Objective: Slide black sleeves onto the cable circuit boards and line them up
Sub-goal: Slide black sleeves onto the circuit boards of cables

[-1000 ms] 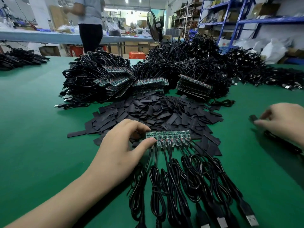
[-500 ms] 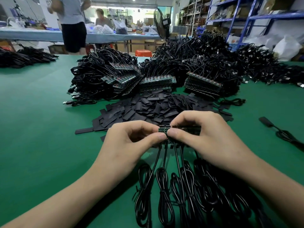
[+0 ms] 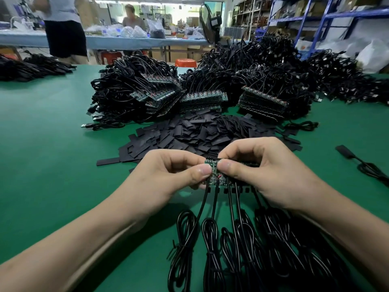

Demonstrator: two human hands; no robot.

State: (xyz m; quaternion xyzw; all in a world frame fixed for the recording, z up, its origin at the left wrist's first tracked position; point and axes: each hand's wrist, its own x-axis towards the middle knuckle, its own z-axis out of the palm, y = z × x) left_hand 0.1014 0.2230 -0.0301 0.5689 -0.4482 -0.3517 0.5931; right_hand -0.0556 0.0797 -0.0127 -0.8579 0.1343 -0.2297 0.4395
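Observation:
A strip of small green circuit boards (image 3: pixel 214 173) with black cables hanging from it is held just above the green table. My left hand (image 3: pixel 168 175) pinches its left end between thumb and fingers. My right hand (image 3: pixel 265 171) pinches the strip right beside it and covers most of the boards. The coiled cables (image 3: pixel 242 249) trail toward me on the table. A loose heap of flat black sleeves (image 3: pixel 202 133) lies just behind my hands. One cable with a black sleeve on its board (image 3: pixel 345 149) lies alone at the right.
Big piles of cables with stacked board strips (image 3: pixel 160 91) fill the table's far middle and right. More cable bundles (image 3: pixel 31 66) lie at the far left. Two people stand by another table (image 3: pixel 126 42) behind; shelving (image 3: pixel 315 17) stands at the back right.
My right hand left the sleeved cable at the right and came in to pinch the board strip beside my left hand. Both hands have lifted the strip slightly.

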